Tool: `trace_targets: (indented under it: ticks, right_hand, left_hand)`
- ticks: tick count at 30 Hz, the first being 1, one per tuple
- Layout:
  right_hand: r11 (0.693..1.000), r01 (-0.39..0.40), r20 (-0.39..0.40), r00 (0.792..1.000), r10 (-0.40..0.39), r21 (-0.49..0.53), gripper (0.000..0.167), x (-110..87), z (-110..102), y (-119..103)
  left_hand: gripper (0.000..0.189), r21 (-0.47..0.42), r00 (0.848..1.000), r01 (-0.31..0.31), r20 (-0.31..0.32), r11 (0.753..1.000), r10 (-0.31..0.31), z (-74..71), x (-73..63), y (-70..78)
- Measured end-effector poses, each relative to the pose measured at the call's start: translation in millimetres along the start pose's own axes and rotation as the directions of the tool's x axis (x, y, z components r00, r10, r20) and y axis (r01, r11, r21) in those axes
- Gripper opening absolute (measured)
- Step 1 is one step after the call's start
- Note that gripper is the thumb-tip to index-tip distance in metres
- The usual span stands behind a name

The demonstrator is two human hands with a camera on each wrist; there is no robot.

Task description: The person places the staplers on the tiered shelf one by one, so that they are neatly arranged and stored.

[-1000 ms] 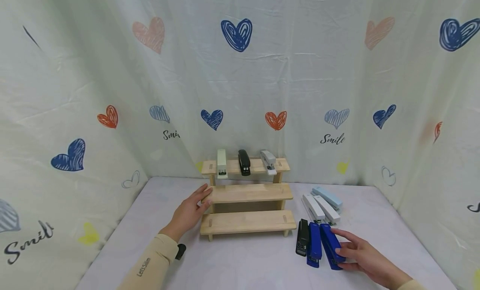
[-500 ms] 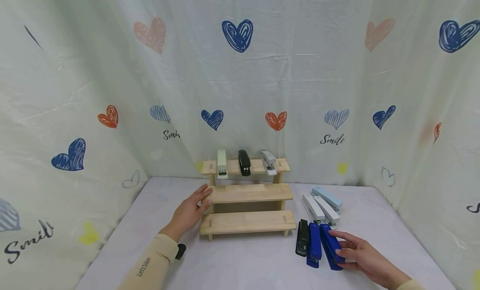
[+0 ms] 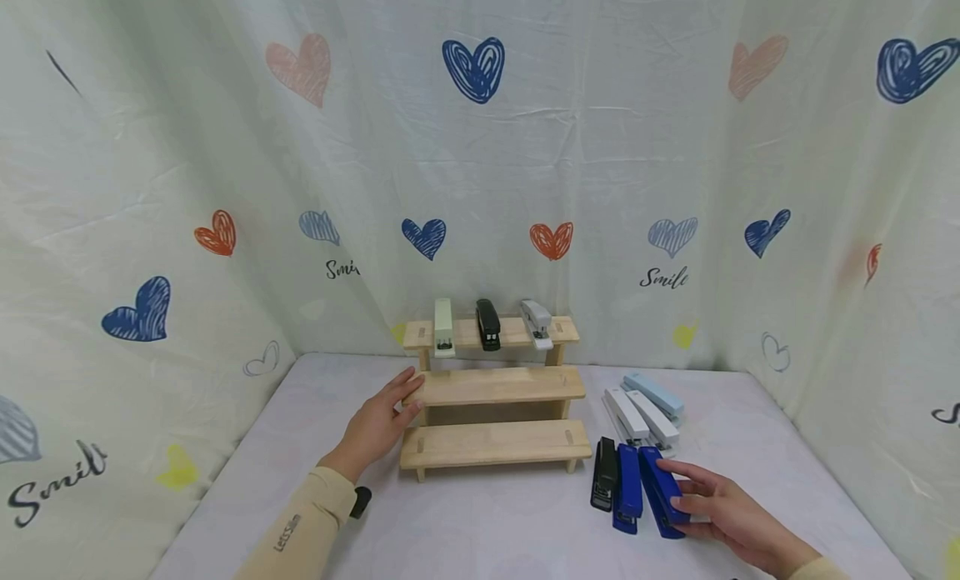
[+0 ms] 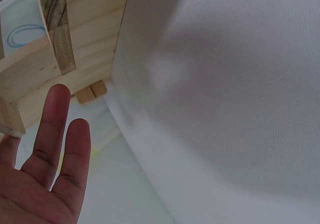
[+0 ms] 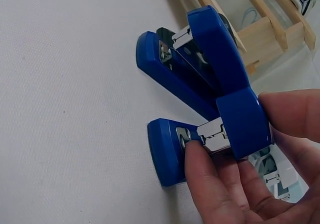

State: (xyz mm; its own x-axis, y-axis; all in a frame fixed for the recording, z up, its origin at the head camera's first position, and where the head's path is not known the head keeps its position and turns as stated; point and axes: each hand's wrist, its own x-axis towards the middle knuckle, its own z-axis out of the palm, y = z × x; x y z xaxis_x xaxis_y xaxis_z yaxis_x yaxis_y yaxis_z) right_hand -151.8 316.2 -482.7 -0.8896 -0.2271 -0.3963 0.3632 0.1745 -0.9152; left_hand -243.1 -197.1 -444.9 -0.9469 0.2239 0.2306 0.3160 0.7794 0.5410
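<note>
On the table (image 3: pixel 480 530), the right hand (image 3: pixel 723 511) is pinching the rightmost blue stapler (image 3: pixel 662 484) — nothing's shifting this past second, so no visible progress. Straight-fingered left hand (image 3: pixel 375 426) is touching the rack (image 3: pixel 495 442).

On my white table (image 3: pixel 480 530) stands a three-tier wooden rack (image 3: pixel 495 443). Its top tier (image 3: pixel 512 330) bears a green stapler (image 3: pixel 444 326), a black stapler (image 3: pixel 488 323) and a grey stapler (image 3: pixel 537 322); right of the rack lie a light blue stapler (image 3: pixel 654 394), two white staplers (image 3: pixel 627 415), a second black stapler (image 3: pixel 603 473) and two blue staplers (image 3: pixel 629 484).
</note>
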Motion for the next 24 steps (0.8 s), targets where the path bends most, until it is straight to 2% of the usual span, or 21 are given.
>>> trace_targets:
  ticks: [4,14,24]
  right_hand:
    - [1.0,0.014,0.032,0.999,-0.014,0.019,0.059,-0.1,-2.4,1.6]
    - [0.998,0.027,0.051,0.998,-0.03,0.051,0.058,-0.1,-4.2,3.7]
    - [1.0,-0.008,-0.034,0.999,0.007,-0.022,0.061,-7.3,-7.5,-1.2]
  left_hand:
    - [0.05,0.01,1.0,-0.001,0.0,1.0,0.001,0.1,0.2,0.1]
    - [0.051,0.021,1.0,-0.012,-0.001,1.0,0.012,0.3,2.1,-4.1]
    - [0.051,0.039,1.0,-0.011,0.003,0.999,0.011,0.7,3.7,-4.4]
